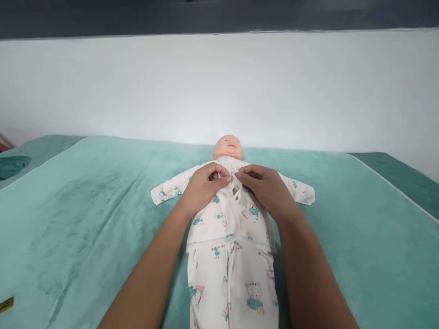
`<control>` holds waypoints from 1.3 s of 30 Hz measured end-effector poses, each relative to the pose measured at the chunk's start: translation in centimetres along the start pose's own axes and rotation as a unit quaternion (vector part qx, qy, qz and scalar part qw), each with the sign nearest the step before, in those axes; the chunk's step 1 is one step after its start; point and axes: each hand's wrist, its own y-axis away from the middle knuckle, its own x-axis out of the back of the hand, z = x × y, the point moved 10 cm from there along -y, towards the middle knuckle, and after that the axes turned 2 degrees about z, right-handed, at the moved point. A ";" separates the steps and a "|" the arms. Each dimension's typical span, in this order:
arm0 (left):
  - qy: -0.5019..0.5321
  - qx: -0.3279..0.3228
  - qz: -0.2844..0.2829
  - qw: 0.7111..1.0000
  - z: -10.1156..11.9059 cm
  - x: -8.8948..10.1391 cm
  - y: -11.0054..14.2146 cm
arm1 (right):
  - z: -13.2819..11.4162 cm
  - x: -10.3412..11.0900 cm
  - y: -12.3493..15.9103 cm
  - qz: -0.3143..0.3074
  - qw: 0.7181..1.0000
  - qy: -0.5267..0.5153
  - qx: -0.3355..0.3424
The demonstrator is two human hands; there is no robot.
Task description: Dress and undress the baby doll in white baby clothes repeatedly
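Note:
A baby doll [229, 145] lies on its back, head toward the wall, dressed in a white baby jacket [209, 224] and matching trousers [240, 288], both printed with small animals. At the chest, my left hand [207, 183] pinches one front edge of the jacket between thumb and fingers. My right hand [262, 185] pinches the opposite edge a little to the right. Between the two hands the front gapes slightly, showing a small dark opening. Below that, the jacket fronts meet down the middle. The sleeves stretch out to both sides. Any fastener at my fingertips is too small to make out.
A green plush cover [103, 219] lies under the doll. Behind it stands a white wall [219, 82] with a dark band on top. A yellow and black label [7, 305] is at the lower left, and a darker green bundle [13, 167] lies at the far left.

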 end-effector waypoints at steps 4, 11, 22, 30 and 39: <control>0.079 0.045 -0.009 0.996 -0.5 -0.2 -0.1 | 0.5 -0.6 -0.3 -0.034 0.997 -0.071 0.002; 0.108 0.043 -0.021 0.993 0.0 -0.7 0.0 | 1.3 -0.8 -0.5 -0.039 0.989 -0.141 -0.018; 0.077 0.017 -0.015 0.997 0.6 -0.9 0.1 | 0.7 -0.6 -0.3 -0.043 0.996 -0.082 0.004; 0.066 -0.002 -0.018 0.998 1.1 -1.2 0.2 | -0.4 -1.2 0.1 -0.058 0.998 -0.014 0.012; 0.094 0.039 0.004 0.995 0.4 -1.0 0.1 | -0.4 -1.8 0.1 -0.070 0.997 0.014 0.021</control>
